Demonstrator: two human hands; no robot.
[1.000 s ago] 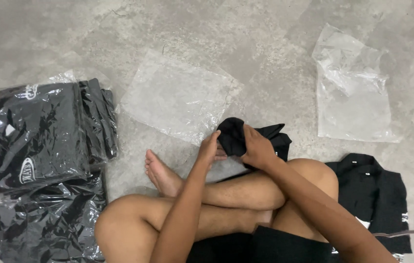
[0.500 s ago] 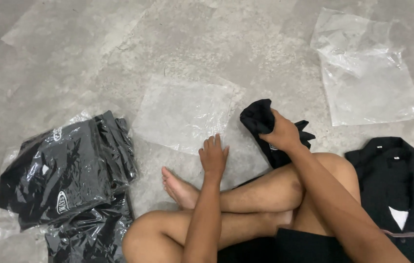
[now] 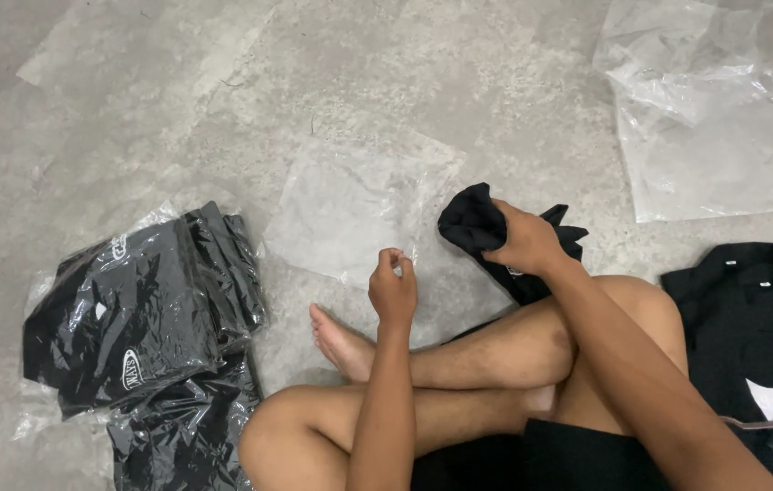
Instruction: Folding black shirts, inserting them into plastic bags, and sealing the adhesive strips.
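I sit cross-legged on a grey concrete floor. My right hand grips a folded black garment, held just above my right knee. My left hand hovers over the near edge of a flat clear plastic bag on the floor in front of me, its fingers pinched together at the bag's edge; whether it holds the plastic I cannot tell. My bare foot rests just below that bag.
A stack of black garments packed in clear bags lies at my left. Crumpled clear plastic bags lie at the far right. A black collared shirt is spread on the floor beside my right knee.
My left hand has let go of the black garment and moved left and down to the clear bag's edge. My right hand keeps the garment. The view has shifted right.
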